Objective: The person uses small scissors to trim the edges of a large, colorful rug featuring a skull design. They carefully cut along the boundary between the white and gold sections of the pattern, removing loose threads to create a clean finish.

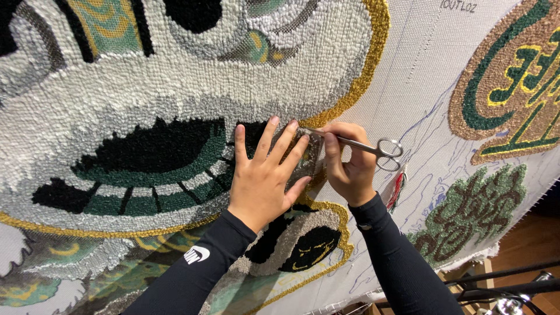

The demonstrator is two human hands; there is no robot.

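Observation:
A large tufted rug [146, 87] in white, black, green and gold yarn hangs stretched on pale backing cloth [420, 70] in front of me. My left hand [265, 169] lies flat on the pile, fingers spread, beside a gold outline. My right hand [347, 160] grips small steel scissors [373, 147], their blades pointing left to the yarn just by my left fingertips. Both arms wear black sleeves.
A second tufted patch in gold and green [507, 87] sits at the upper right, a green and brown one [472, 210] below it. Blue pen lines mark the bare cloth. Dark metal bars [507, 286] and wooden floor show at the lower right.

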